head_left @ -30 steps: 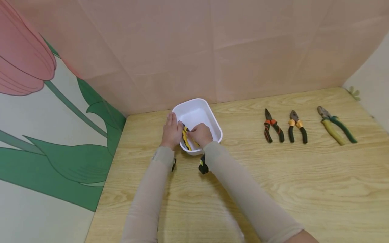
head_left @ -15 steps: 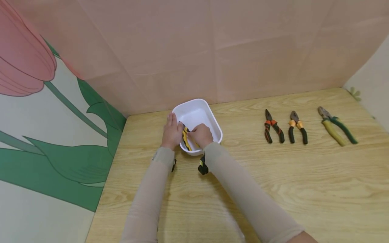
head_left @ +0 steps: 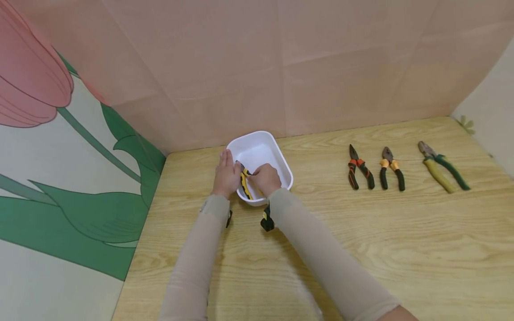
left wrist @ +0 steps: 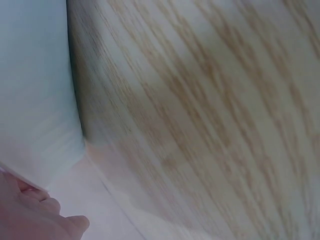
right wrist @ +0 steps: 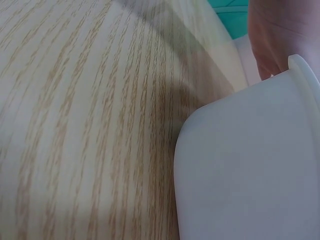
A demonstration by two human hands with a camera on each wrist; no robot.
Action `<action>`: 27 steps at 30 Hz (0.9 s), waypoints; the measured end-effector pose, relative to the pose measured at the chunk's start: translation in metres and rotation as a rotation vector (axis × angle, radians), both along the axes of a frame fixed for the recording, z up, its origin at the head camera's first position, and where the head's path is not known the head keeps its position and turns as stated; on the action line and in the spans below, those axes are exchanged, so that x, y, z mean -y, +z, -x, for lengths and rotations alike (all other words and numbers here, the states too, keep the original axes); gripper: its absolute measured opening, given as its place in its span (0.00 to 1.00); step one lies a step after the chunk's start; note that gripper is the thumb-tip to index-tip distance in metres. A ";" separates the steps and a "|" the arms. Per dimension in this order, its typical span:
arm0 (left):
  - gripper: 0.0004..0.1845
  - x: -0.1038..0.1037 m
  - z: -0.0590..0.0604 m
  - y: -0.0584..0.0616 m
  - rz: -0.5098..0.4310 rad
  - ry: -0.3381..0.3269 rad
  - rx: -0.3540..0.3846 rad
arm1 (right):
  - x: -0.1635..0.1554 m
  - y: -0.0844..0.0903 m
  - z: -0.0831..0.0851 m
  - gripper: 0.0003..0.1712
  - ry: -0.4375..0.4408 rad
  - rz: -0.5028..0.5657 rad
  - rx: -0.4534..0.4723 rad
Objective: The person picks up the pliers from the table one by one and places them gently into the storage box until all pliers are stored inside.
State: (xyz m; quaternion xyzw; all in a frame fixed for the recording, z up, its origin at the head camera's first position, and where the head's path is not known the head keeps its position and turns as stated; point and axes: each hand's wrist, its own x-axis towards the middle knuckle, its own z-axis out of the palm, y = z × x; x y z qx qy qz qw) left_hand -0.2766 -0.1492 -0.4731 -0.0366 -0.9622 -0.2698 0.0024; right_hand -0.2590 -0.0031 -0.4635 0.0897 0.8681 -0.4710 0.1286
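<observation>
— Pinkish cloth point(head_left: 281, 67) is hanging behind a wood-grain table point(head_left: 361, 249), and in the head view a white tub point(head_left: 259, 154) is sitting near the back edge. What are the hands doing?

— The left hand point(head_left: 226, 174) is lying along the tub's left side, its fingers straight. The right hand point(head_left: 266, 178) is curling and seems to be pinching a handle of the yellow pliers point(head_left: 246, 186), which are lying inside the tub. Knuckles are covering the exact hold, so I'm not swearing to it.

— Anything else out?

— Red-and-black pliers point(head_left: 356, 161), orange-and-black pliers point(head_left: 388, 161) and green-and-yellow pliers point(head_left: 435, 159) are lying well apart on the right.

— How are you expecting the yellow ones to handle?

— I'm guessing dense, stiff and tough, with the handles swinging at the pivot. I'm favouring both handles together, since the metal head is probably slicker. The tub is looking light and apt to slide, so I'm steadying it by the rim.

— And the left wrist view?

— The tub's pale wall is filling one side, and fingers are showing in the lower corner.

— Right wrist?

— The tub's outer wall is blocking the pliers; part of a hand is showing above.
</observation>
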 end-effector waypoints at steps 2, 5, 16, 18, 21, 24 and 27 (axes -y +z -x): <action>0.35 0.000 0.000 0.000 0.000 0.002 -0.001 | 0.000 0.000 0.000 0.12 0.003 -0.004 -0.003; 0.35 0.000 0.000 0.001 0.005 0.004 0.007 | 0.000 0.001 -0.001 0.11 0.009 -0.014 -0.017; 0.35 0.000 0.000 0.002 0.013 0.008 0.013 | -0.001 0.003 -0.002 0.08 0.013 -0.026 -0.018; 0.35 0.000 -0.001 0.002 0.024 0.010 0.011 | -0.001 0.003 -0.001 0.08 0.016 -0.027 -0.014; 0.35 0.000 -0.001 0.002 0.025 0.008 0.009 | -0.001 0.002 -0.001 0.08 0.018 -0.027 -0.006; 0.35 0.000 0.000 0.001 0.024 0.007 0.009 | -0.002 0.000 0.001 0.08 0.017 -0.024 -0.009; 0.35 -0.001 0.001 0.000 0.026 0.010 0.011 | -0.002 -0.001 0.001 0.08 0.016 -0.026 -0.014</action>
